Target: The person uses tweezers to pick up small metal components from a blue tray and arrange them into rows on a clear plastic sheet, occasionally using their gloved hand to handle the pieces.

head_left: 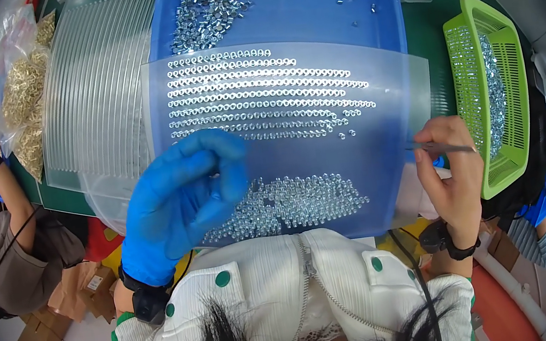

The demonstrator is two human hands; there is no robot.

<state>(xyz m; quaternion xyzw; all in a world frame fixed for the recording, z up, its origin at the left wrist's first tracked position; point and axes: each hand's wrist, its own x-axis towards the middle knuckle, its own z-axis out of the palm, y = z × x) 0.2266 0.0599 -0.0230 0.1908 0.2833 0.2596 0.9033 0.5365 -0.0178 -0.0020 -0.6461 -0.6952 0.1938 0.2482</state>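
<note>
My left hand (182,198), in a blue glove, is curled at the near left edge of a clear grooved plastic sheet (386,76) and holds it. The sheet lies tilted over a blue tray (327,11). Rows of small silver metal parts (254,92) fill its grooves, and a loose heap of the same parts (292,203) lies at its near end. My bare right hand (450,176) pinches thin metal tweezers (442,147) at the sheet's right edge. A black band sits on each wrist.
More silver parts are piled at the far end of the blue tray. A stack of clear grooved sheets (92,91) lies to the left, beside bags of brass-coloured parts (27,87). A green basket (494,88) of silver parts stands at the right. Other people sit at both sides.
</note>
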